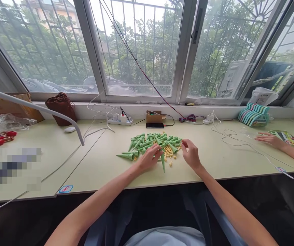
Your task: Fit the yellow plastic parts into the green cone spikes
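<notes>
My left hand (pixel 148 159) is closed on a green plastic spike (pixel 163 164), whose tapered tip points down toward the table's front edge. Just right of the pile, my right hand (pixel 191 155) has its thumb and fingers pinched together. Whatever may be between those fingertips is too small to make out. Behind my hands lies a heap of similar green spikes (pixel 139 140), tapered with wide capped ends. Small yellow plastic pieces (pixel 171 152) are scattered along the heap's right and near sides, between my two hands.
A phone (pixel 154 125) lies before a small cardboard box (pixel 154 118). A power strip (pixel 118 119) and cables (pixel 190 118) line the wall. A white curved arm (pixel 59 113) crosses at left. At right, another person's hand (pixel 271 140) is beside a green package (pixel 286 137) near pastel hangers (pixel 254 115).
</notes>
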Available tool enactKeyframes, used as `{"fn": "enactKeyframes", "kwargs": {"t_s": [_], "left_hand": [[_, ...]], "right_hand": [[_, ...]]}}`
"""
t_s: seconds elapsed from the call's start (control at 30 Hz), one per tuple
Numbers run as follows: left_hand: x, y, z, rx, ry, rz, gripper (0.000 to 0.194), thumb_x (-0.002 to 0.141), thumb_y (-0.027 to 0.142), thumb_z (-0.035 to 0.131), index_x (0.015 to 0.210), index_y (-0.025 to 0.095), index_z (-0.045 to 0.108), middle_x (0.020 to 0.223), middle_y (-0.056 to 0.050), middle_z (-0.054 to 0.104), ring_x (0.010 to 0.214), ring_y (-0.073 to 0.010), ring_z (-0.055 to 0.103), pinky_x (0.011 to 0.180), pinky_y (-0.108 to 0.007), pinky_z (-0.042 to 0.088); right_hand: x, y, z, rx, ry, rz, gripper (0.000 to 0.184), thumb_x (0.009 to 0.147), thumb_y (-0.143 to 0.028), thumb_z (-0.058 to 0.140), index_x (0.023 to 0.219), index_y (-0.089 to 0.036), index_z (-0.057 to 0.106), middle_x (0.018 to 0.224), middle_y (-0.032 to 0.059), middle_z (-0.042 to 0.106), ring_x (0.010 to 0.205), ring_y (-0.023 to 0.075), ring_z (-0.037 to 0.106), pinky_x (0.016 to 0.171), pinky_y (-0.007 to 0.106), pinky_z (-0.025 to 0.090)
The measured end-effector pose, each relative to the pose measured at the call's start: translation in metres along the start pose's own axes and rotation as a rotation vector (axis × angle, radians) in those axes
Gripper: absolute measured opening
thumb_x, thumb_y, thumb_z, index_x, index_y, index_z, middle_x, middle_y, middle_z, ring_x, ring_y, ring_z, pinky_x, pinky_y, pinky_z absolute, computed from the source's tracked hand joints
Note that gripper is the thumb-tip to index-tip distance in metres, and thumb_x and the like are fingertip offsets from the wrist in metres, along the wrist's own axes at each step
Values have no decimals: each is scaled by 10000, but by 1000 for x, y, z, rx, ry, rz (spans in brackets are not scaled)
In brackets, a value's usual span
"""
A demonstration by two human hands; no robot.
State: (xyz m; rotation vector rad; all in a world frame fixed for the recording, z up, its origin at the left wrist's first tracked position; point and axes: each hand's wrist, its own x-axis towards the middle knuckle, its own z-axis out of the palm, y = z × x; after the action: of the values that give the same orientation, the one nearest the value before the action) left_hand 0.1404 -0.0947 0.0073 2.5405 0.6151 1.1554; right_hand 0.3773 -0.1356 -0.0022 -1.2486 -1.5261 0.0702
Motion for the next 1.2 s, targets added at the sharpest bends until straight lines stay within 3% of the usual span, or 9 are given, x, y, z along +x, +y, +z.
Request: {"fn": "enactKeyframes", "kwargs": {"t_s": [0.13,0.27,0.53,0.7,0.87,1.07,1.2], "left_hand": [[0,-4,1,17,14,-115,246,985,330,390,857,172,530,750,-20,522,643,-125,478,603,-245,398],[-1,-8,-2,78,27,-169,246,982,345,392,865,171,521,739,-6,517,615,-116,447,588,-232,357],[-1,-7,-11,240,-18,-254,284,997,359,311,790,201,424,647,16,468,542,-138,414,562,-258,282],[-1,-7,-14,383,-97,-238,247,998,336,308,845,203,450,671,-1,540,563,-162,498,557,-278,258],[0,-6,-15,495,-154,-187,241,993,310,326,849,196,482,710,-28,608,623,-187,576,562,-291,266],[0,-4,-14,556,-180,-192,259,992,324,335,860,189,513,757,-50,652,643,-197,608,553,-292,281],[1,-4,-13,569,-175,-205,267,996,333,329,875,189,519,777,-55,665,645,-200,615,546,-295,283]], "right_hand": [[-23,-43,20,398,-225,233,229,906,-406,539,995,-196,565,829,61,625,719,196,602,672,331,517],[-38,-59,44,533,-291,349,195,883,-382,552,933,-194,565,785,43,608,654,177,579,604,311,497],[-28,-47,61,295,-370,71,140,914,-260,467,916,-196,592,817,51,640,706,196,581,660,329,468],[-18,-28,59,163,-343,-65,173,935,-214,426,919,-188,596,811,52,630,684,188,553,649,320,454],[-8,-11,56,77,-308,-182,188,941,-170,409,959,-179,596,889,81,637,810,215,586,741,346,481],[-6,-10,57,-49,-306,-310,241,954,-121,364,1093,-194,547,979,94,609,905,226,591,772,345,490],[-4,-8,62,-178,-305,-355,291,936,-73,348,1132,-204,520,938,82,568,835,216,561,721,325,478]]}}
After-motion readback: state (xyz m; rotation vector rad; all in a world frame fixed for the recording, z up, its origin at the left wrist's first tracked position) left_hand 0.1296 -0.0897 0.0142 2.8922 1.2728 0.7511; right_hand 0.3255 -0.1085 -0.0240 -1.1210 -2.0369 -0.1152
